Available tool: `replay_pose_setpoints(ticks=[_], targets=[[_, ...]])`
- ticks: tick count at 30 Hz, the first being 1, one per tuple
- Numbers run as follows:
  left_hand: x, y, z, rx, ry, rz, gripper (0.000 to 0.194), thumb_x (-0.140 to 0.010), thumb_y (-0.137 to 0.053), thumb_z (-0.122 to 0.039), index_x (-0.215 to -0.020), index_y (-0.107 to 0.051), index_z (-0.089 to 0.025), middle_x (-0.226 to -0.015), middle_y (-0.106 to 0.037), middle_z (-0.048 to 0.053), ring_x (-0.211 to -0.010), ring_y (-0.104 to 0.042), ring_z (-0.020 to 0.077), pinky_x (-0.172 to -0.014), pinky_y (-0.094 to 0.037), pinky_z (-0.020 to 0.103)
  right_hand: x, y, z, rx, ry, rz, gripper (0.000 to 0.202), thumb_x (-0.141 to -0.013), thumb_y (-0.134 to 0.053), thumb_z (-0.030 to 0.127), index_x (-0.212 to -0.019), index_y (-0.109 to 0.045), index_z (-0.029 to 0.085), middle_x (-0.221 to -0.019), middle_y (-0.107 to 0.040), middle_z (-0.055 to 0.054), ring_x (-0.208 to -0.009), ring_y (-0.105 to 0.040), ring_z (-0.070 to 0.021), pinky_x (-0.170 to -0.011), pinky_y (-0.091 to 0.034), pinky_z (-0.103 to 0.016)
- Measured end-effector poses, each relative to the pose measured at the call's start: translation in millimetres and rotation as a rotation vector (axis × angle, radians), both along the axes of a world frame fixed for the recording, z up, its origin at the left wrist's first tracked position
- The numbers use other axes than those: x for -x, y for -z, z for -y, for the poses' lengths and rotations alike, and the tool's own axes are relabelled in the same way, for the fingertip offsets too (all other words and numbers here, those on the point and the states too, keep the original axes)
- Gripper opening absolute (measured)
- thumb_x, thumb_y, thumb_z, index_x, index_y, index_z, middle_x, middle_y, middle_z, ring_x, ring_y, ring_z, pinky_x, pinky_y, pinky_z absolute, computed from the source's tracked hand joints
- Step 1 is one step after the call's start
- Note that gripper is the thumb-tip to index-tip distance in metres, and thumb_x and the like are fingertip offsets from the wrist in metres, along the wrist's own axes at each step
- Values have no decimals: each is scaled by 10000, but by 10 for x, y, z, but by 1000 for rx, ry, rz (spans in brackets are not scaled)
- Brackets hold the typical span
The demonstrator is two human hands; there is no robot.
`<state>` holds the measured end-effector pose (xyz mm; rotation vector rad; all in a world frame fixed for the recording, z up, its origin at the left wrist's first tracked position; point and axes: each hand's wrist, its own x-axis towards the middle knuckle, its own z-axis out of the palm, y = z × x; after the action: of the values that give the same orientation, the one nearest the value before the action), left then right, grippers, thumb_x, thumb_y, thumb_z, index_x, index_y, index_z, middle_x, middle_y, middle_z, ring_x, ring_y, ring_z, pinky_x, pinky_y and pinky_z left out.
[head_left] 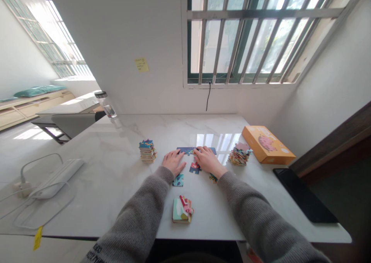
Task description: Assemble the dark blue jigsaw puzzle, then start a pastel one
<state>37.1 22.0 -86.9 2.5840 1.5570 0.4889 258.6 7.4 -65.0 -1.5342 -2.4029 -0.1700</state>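
Observation:
My left hand rests on the left end of a dark blue row of joined puzzle pieces, fingers spread. On the right part of that row lies my right hand, its fingers stretched forward over the pieces. A loose puzzle piece with red and dark blue sits between the hands. Below my left palm is a teal puzzle piece. Another puzzle piece is partly hidden by my right wrist. Closer to me lies a low stack of puzzle pieces.
Tall stacks of puzzle pieces stand to the left and right. An orange box and a black phone-like slab lie at the right. A white power strip with cables is at the left; a bottle stands behind.

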Motion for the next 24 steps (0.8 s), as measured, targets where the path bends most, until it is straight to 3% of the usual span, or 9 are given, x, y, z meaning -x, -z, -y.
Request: replay_pose_setpoints(ticks=[8,14,19,24], targets=[[16,73,-34,-26,7,28,496,-908,-585,-406,-1391,-544,-299,-1464,-516,103,-1324,-463,316,-1113,-366,518,-30,4,79,18,-18,-18,380,-1025,-423,327,-1376,-555,264,-1402,-551,-110,-1241,-483,-293,-1062,-391,-460],[24,77,-24,-12,5,55,496,-906,-588,-395,-1387,-549,-281,-1464,-518,105,-1326,-463,317,-1121,-362,519,9,8,299,56,13,-66,473,-1022,-436,364,-1480,-440,247,-1538,-434,-133,-1396,-368,-320,-1107,-323,-527],[24,-17,35,-40,22,121,432,-879,-610,-339,-1296,-618,-230,-1375,-579,121,-1259,-497,320,-1057,-421,510,63,-18,415,66,-62,-79,386,-1017,-450,338,-1383,-537,250,-1508,-478,-127,-1365,-418,-303,-1100,-306,-520],[-9,-223,240,-234,61,243,240,-898,-544,-245,-1081,-696,-224,-1065,-693,74,-1048,-580,264,-922,-468,424,55,-11,416,78,-67,-102,435,-1012,-450,337,-1434,-484,237,-1461,-531,-136,-1337,-457,-296,-1100,-290,-519]])
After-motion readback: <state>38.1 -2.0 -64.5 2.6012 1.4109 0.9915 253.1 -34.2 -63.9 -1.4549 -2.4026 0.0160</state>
